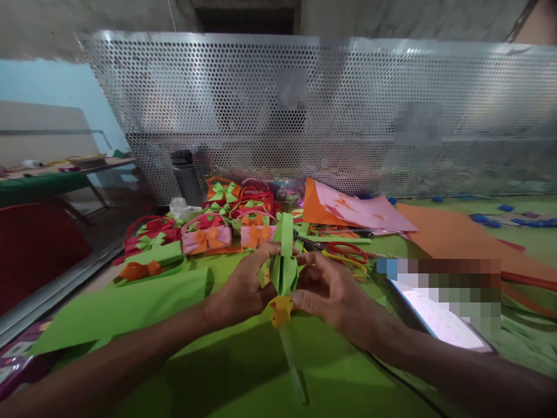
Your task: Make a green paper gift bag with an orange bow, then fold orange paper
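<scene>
A craft workspace, with coloured paper (365,212), scissors (348,253) and small paper bags (206,237).

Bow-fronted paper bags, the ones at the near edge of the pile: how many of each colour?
Pink bags: 2
Red bag: 1
Green bag: 1
Total: 4
Not counted: the green paper piece in the hands, and overlapping bags farther back.

Centre of frame: folded green paper piece (278,271), upright, with green strip (286,235) on top; yellow bow (281,311) just beneath; pale strip (292,364) slanting below.
</scene>
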Demonstrator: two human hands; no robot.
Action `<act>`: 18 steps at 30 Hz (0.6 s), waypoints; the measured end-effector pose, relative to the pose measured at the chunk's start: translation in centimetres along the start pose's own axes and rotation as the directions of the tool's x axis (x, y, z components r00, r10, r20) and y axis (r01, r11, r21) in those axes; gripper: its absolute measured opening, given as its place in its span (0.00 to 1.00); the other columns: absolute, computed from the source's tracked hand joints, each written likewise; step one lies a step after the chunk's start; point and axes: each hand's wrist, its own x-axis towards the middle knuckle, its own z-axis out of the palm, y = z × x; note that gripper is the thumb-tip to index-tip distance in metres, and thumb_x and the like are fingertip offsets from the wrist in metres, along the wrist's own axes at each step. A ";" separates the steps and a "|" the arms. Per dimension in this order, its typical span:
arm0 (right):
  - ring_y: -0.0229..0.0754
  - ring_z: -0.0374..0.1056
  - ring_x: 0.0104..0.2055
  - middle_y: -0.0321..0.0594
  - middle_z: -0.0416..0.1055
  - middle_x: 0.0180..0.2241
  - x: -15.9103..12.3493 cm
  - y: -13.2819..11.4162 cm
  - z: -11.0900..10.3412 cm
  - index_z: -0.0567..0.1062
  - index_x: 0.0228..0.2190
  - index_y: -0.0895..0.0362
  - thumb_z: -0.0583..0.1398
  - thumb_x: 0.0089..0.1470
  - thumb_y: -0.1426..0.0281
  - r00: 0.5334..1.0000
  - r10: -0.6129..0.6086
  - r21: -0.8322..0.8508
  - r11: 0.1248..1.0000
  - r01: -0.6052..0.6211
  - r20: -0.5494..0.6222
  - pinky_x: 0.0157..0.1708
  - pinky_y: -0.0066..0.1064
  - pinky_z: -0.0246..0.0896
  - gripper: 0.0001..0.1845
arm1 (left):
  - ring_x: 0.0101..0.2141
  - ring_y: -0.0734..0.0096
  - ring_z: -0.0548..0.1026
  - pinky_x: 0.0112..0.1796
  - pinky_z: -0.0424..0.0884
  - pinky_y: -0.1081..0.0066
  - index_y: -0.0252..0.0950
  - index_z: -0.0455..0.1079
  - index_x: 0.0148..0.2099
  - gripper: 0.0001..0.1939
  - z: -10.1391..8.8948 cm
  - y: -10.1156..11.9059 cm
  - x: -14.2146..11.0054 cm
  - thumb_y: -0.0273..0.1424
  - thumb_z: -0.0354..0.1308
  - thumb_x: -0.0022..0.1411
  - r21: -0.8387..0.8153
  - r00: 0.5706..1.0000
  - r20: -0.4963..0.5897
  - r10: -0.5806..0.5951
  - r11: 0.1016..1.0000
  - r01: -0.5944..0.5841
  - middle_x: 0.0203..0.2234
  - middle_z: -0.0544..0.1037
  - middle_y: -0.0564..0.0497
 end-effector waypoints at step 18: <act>0.40 0.67 0.32 0.36 0.70 0.29 0.0 0.2 -0.1 0.65 0.40 0.58 0.60 0.47 0.72 0.999 0.034 -0.055 0.998 -0.036 -0.032 0.36 0.37 0.65 0.16 | 0.45 0.63 0.72 0.46 0.68 0.65 0.35 0.64 0.51 0.17 0.3 0.1 0.1 0.22 0.55 0.58 0.149 0.989 -0.014 0.150 0.978 -0.146 0.45 0.73 0.42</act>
